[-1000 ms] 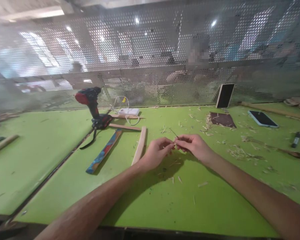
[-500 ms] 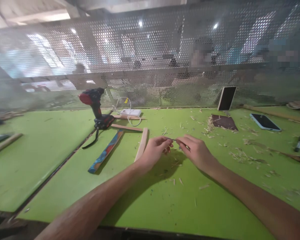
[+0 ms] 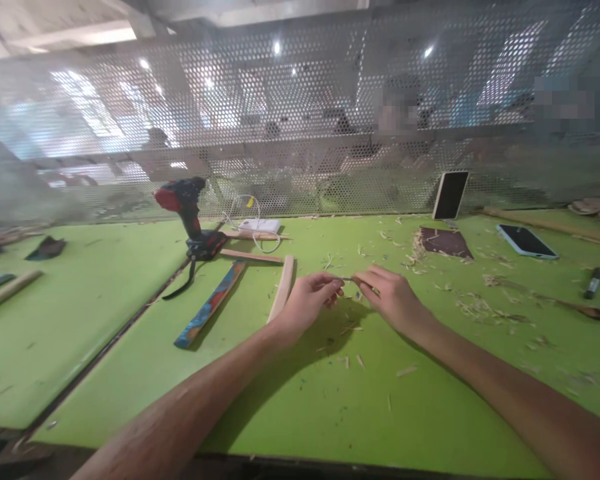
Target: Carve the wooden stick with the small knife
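Both my hands meet above the green table (image 3: pixel 330 413), near its middle. My left hand (image 3: pixel 307 301) pinches one end of a thin dark pin-like piece (image 3: pixel 349 279). My right hand (image 3: pixel 393 297) pinches the other end, fingers closed round it. The piece is too small to name. Wood shavings lie under and around the hands. A plain wooden stick (image 3: pixel 281 291) lies just left of my left hand.
A painted stick (image 3: pixel 211 303), a red and black drill (image 3: pixel 190 217) and a white power bank (image 3: pixel 259 225) with cable lie at the back left. Sandpaper (image 3: pixel 441 241), an upright phone (image 3: pixel 450 195), a flat phone (image 3: pixel 526 241) and a marker (image 3: pixel 593 283) lie right. A perforated metal screen (image 3: pixel 300 127) closes the back.
The thin piece pointed up and away a second ago; now it lies nearly level between my fingertips. Both hands have dropped slightly toward the table.
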The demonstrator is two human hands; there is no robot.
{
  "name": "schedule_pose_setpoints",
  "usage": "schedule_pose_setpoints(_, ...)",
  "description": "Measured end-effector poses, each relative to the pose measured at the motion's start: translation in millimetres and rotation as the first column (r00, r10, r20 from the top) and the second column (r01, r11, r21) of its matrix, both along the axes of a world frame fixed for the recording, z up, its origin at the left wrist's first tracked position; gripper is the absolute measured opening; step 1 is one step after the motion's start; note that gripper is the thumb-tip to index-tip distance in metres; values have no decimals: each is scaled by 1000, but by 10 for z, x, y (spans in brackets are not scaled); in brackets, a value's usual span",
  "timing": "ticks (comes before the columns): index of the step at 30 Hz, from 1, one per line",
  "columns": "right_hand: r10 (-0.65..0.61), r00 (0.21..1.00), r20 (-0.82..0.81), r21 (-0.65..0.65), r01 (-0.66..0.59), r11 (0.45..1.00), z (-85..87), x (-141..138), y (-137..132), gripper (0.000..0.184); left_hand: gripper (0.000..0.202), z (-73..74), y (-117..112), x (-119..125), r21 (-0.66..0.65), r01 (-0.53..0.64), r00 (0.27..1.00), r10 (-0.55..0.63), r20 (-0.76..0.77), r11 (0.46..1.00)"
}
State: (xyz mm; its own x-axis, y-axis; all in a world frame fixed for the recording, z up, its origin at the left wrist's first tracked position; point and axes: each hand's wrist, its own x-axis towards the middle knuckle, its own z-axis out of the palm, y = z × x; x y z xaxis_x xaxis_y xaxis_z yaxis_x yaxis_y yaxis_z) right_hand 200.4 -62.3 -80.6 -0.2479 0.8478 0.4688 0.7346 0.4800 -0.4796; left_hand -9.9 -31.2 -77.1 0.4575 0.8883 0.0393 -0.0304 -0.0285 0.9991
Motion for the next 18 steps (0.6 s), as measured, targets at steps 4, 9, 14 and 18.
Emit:
schedule_pose_setpoints(4, -13, 999, 29, 13, 13, 1000, -14, -3, 9, 36, 24, -36, 20, -12, -6, 0, 1000, 0, 5, 1000)
schedule_pose_setpoints(9, -92, 995, -39, -3, 92, 996, -64, 147, 122, 36, 33, -118, 32, -49, -75, 65, 994, -58, 96, 995)
schedule_pose_setpoints(14, -172, 980, -105, -14, 171, 985, -85, 287, 203, 38, 38, -233, 108, -64, -106, 64, 991, -51, 121, 992)
schedule_pose_setpoints(18, -134, 987, -85, -57, 129, 990, -130, 236, 188, 35, 39, -288, 174, -65, -81, -7, 998, 12, 60, 997)
